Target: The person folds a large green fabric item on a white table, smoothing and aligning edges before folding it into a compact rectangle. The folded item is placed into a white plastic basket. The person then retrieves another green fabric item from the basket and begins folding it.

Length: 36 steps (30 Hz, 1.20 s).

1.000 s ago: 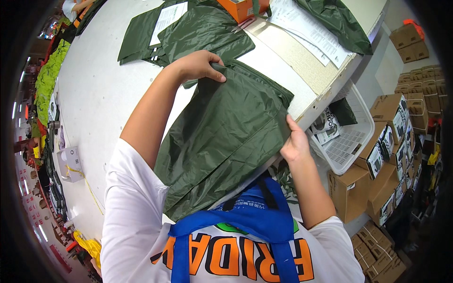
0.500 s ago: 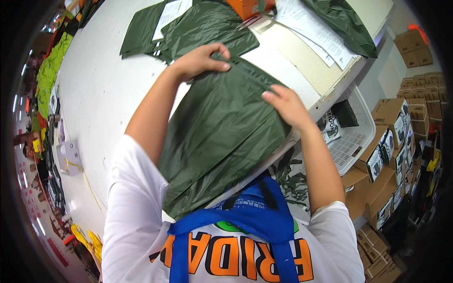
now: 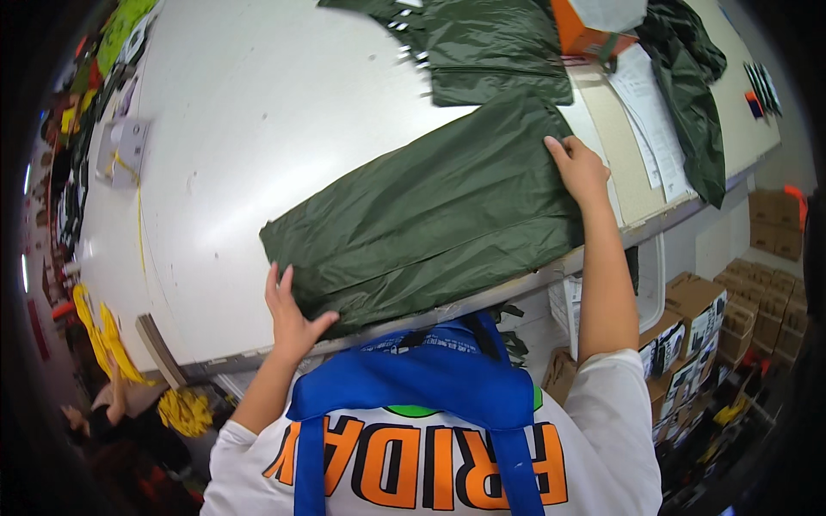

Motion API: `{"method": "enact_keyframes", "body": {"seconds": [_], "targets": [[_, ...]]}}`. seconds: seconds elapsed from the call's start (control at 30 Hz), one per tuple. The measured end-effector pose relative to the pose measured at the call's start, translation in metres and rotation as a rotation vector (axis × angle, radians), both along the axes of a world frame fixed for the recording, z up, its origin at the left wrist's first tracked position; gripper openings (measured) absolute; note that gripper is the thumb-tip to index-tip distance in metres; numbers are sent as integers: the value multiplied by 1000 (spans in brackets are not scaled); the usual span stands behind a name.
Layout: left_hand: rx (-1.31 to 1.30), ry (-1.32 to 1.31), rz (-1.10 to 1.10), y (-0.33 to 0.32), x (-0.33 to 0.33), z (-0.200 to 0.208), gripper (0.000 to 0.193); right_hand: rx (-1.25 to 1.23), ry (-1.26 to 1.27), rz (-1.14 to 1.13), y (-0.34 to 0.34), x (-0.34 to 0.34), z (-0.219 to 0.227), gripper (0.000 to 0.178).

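A long dark green piece of thin, shiny fabric (image 3: pixel 430 206), folded into a rough rectangle, lies slantwise along the table's near edge. At its left end is my left hand (image 3: pixel 294 318), fingers and thumb spread, touching the near corner. My right hand (image 3: pixel 583 170) is at the other end, thumb on top at the edge and the other fingers curled and partly hidden; it appears to grip the fabric there. Just beyond lies another dark green garment (image 3: pixel 499 52) with a zip-like line across it and white tags along its left side.
The white table (image 3: pixel 206 172) extends far left, with a small box (image 3: pixel 120 150) and yellow cord on it. Papers (image 3: pixel 645 112), an orange box (image 3: pixel 594 30) and crumpled green fabric (image 3: pixel 688 95) lie at far right. A white basket (image 3: pixel 651 275) and cartons (image 3: pixel 693 297) stand below the right edge.
The fabric has turned from upright to lying lengthwise along the table edge. My left hand has moved from its far end down to the near left corner; my right hand stays at the right end.
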<state>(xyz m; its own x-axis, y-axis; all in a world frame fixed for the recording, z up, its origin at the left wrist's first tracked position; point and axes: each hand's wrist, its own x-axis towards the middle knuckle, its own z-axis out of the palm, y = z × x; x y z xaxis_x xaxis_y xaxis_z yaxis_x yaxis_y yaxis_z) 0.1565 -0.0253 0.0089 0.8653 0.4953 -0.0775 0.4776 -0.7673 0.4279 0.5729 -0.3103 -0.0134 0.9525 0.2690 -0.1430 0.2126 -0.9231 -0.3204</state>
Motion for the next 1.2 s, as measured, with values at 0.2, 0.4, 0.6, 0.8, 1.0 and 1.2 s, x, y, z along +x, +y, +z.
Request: {"method": "enact_keyframes", "body": {"seconds": [0.2, 0.4, 0.6, 0.8, 1.0, 1.2], "targets": [[-230, -211, 366, -41, -70, -63, 94, 371, 79, 93, -7, 15, -25, 41], [-10, -246, 255, -30, -53, -35, 69, 674, 273, -59, -26, 39, -51, 37], [-66, -93, 76, -10, -49, -26, 58, 599, 327, -28, -34, 62, -67, 33], [134, -145, -20, 19, 14, -14, 53, -70, -373, 127, -3, 30, -31, 36], [258, 115, -125, -1, 48, -43, 67, -319, -366, 319, 28, -8, -41, 58], [76, -142, 278, 2, 26, -37, 69, -318, -331, 290, 12, 7, -58, 59]]}}
